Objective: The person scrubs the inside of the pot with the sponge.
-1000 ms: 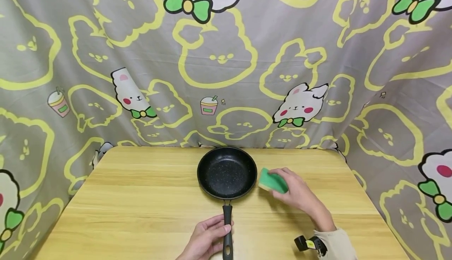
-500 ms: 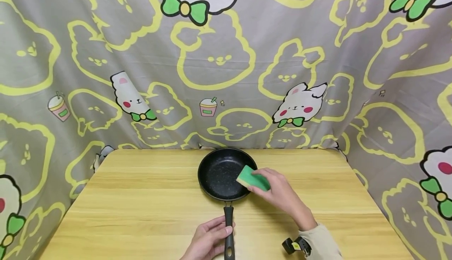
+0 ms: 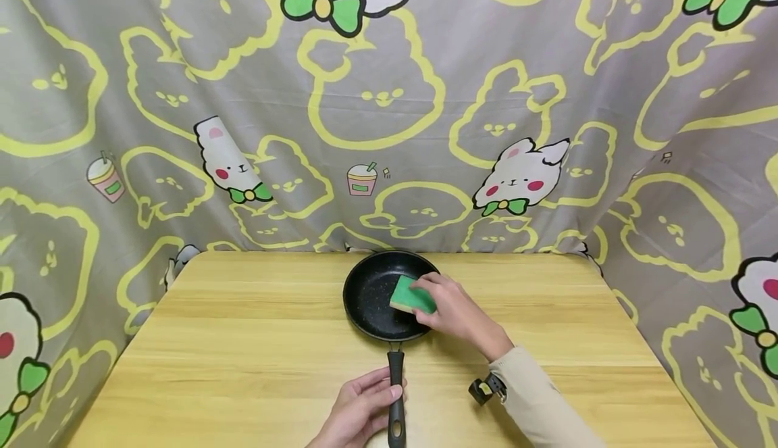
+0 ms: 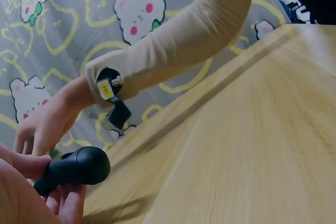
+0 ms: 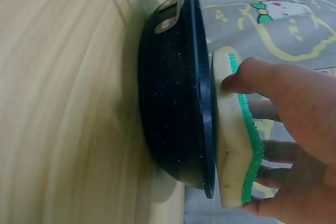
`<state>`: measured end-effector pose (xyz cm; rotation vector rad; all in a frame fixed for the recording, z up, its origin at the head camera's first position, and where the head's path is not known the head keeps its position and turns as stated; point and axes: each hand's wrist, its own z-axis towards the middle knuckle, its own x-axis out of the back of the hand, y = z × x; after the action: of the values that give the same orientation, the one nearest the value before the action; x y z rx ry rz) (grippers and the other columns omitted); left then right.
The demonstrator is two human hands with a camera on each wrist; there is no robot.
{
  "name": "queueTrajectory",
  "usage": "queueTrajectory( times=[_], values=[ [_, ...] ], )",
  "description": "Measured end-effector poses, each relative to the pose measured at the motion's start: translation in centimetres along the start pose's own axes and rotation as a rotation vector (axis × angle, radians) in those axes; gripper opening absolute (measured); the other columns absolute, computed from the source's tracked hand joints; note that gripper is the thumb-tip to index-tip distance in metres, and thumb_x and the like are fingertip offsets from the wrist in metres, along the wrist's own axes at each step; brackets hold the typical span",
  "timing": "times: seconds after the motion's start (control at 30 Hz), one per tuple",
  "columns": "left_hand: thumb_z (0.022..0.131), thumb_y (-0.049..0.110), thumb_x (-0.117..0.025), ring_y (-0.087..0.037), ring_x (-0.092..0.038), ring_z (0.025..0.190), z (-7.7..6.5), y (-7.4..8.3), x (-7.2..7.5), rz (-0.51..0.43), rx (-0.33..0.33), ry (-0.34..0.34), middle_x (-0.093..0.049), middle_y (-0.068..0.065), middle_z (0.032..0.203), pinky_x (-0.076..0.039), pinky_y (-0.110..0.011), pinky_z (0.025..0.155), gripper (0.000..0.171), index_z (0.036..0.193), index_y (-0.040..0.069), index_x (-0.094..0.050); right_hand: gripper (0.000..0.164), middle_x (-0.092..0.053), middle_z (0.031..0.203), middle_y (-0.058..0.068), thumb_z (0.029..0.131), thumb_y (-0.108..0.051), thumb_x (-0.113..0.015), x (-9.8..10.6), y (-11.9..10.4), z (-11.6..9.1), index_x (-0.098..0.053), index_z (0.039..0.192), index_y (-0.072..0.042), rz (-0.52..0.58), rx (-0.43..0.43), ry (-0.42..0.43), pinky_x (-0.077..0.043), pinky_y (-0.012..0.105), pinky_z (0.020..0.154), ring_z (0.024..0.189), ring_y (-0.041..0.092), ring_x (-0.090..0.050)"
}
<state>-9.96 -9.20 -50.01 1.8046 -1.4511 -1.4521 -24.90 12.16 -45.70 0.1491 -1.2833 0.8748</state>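
Note:
A black speckled frying pan rests at the back middle of the table, its handle toward me. My left hand grips that handle, thumb on top and fingers beneath; the handle's rounded end shows in the left wrist view. Over the right part of the pan, my right hand holds a sponge between thumb and fingers. The sponge's green scouring side faces up and its pale side faces the pan. Whether it touches the pan's bottom I cannot tell.
The light wooden table carries the pan. A patterned grey curtain hangs right behind its back edge and along both sides. A black wrist strap with a small device is on my right sleeve.
My right hand has carried the sponge leftward, from beside the pan to over its inside. The left hand keeps its grip on the handle, and the pan stays nearly in place.

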Motion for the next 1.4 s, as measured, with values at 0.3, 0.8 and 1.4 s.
queueTrajectory(
  times=[0.3,0.8,1.4],
  values=[
    [0.096,0.001,-0.068,-0.016,-0.067,0.097,0.0,0.4,0.1,-0.029,-0.023,-0.012,-0.070,-0.016,0.119,-0.060,-0.030,0.084,0.056,0.145,-0.015,-0.044,0.034,-0.066,0.127,0.016,0.094,-0.029,-0.078,-0.8,0.5,2.1,-0.075,0.121,-0.008,-0.076,0.057,-0.087,-0.054,0.052,0.099,0.119,0.033,-0.062],
    [0.097,0.001,-0.069,-0.017,-0.068,0.099,0.1,0.1,0.2,-0.038,-0.012,-0.012,-0.070,-0.017,0.120,-0.061,-0.033,0.085,0.055,0.144,-0.015,-0.045,0.031,-0.068,0.117,0.020,0.092,-0.022,-0.077,-0.7,-0.5,2.3,-0.075,0.118,-0.005,-0.226,0.034,-0.228,-0.058,0.052,0.086,0.099,0.036,-0.064],
    [0.095,-0.002,-0.069,-0.020,-0.069,0.098,0.2,-0.1,-0.4,-0.048,-0.026,0.017,-0.070,-0.019,0.120,-0.061,-0.035,0.085,0.053,0.142,-0.016,-0.048,0.032,-0.070,0.115,0.018,0.093,-0.015,-0.075,1.3,-2.3,1.1,-0.073,0.118,0.004,-0.060,-0.047,-0.384,-0.056,0.043,0.088,0.102,0.026,-0.062]
  ],
)
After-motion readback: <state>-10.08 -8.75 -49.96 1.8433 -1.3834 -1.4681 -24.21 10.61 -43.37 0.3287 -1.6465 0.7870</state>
